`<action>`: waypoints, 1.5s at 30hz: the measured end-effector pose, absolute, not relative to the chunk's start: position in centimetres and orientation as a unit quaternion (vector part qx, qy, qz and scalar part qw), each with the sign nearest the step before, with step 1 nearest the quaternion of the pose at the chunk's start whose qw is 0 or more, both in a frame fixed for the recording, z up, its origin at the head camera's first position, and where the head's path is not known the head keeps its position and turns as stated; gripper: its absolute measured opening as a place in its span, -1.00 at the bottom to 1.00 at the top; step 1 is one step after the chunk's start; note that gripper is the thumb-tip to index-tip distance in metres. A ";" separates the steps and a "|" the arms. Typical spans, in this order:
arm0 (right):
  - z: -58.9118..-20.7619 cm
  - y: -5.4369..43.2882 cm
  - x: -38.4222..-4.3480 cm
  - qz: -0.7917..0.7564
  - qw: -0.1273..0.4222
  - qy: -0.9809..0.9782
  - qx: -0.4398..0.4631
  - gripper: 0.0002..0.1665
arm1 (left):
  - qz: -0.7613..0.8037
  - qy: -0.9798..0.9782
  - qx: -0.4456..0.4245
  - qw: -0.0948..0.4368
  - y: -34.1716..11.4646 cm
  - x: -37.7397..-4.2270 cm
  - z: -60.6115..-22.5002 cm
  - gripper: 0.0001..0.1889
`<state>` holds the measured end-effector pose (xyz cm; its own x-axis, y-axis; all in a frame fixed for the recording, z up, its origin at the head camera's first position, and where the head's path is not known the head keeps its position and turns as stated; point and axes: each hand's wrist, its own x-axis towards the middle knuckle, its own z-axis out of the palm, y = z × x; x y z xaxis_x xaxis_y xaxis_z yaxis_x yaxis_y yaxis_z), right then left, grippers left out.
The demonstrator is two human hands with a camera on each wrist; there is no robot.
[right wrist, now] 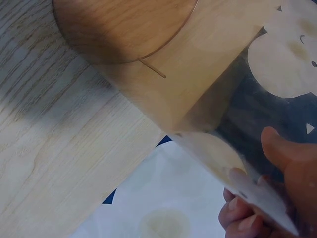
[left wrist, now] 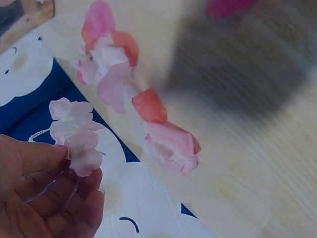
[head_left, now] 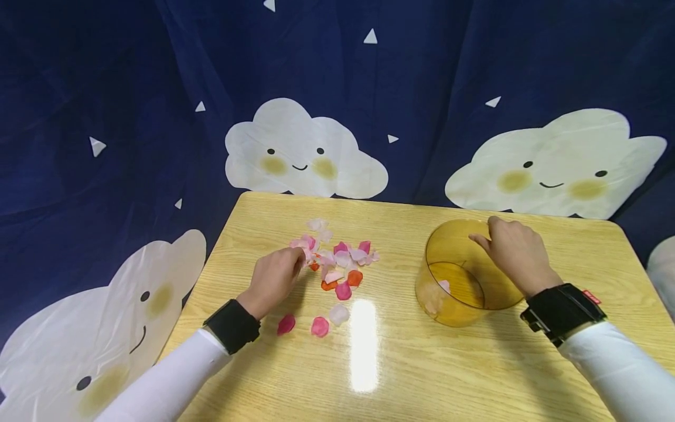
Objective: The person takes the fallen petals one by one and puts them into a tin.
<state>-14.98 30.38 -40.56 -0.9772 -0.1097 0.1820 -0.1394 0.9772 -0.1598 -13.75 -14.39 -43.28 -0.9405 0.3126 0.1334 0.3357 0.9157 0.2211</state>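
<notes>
Backdrop: dark blue curtain point(head_left: 416, 70), printed with small white triangles and smiling white clouds point(head_left: 300, 132) with yellow cheeks. Surface: light wood-grain counter point(head_left: 422, 375), rounded far corners, one bright rectangular light reflection point(head_left: 364, 346) near the middle.

Item: petal pile point(head_left: 343, 258), on the left half of the counter, toward the far edge; pale pink, white, magenta and orange-red pieces, loosely heaped and partly overlapping.

Items: three stray petals, nearer the person than the pile and apart from it: one magenta point(head_left: 286, 324), one pink point(head_left: 319, 326), one whitish point(head_left: 339, 315).

Item: left hand point(head_left: 275, 278), at the left side of the pile; thumb and finger pinch a pale pink flower piece point(left wrist: 85, 153) of several soft lobes.

Item: transparent amber container point(head_left: 429, 287), round and wide-mouthed, on the right half of the counter, well apart from the pile. Contents: a few pale pink petals point(head_left: 445, 286), low at its left side.

Item: right hand point(head_left: 519, 252), gripping the container at its far right rim, thumb on the inner side, fingers curled outside.

Worn: black wristbands point(head_left: 232, 326) on both wrists, white sleeves point(head_left: 622, 369).
</notes>
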 end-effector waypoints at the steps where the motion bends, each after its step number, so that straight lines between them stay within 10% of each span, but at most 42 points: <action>1: -40.6 30.4 -15.0 0.086 0.087 -0.990 0.063 -0.46 | -0.123 -0.977 -0.165 0.049 -14.3 -13.8 -43.2 -0.95; 45: -40.5 30.4 -15.0 0.088 0.084 -0.991 0.063 -0.47 | -0.144 -0.950 -0.252 0.111 -9.3 -13.9 -40.8 -0.93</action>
